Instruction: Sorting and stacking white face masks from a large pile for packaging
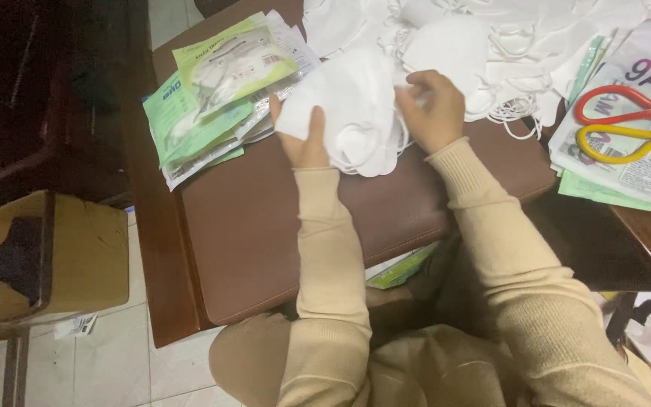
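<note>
Over the brown padded tabletop, two hands hold a small stack of white face masks.

At the near edge of a big heap of loose white masks, the left hand is closed on the stack's lower left edge, thumb on top, while the right hand pinches its upper right side with curled fingers. The masks look very light, soft and floppy, with thin ear loops that seem likely to snag; the folded edges appear the surest place to grip, with the stack kept flat so the layers do not slide apart. Left of the stack lie green and clear packets. To the right, red and yellow scissors rest on more packets. A cardboard box stands at lower left.
</note>
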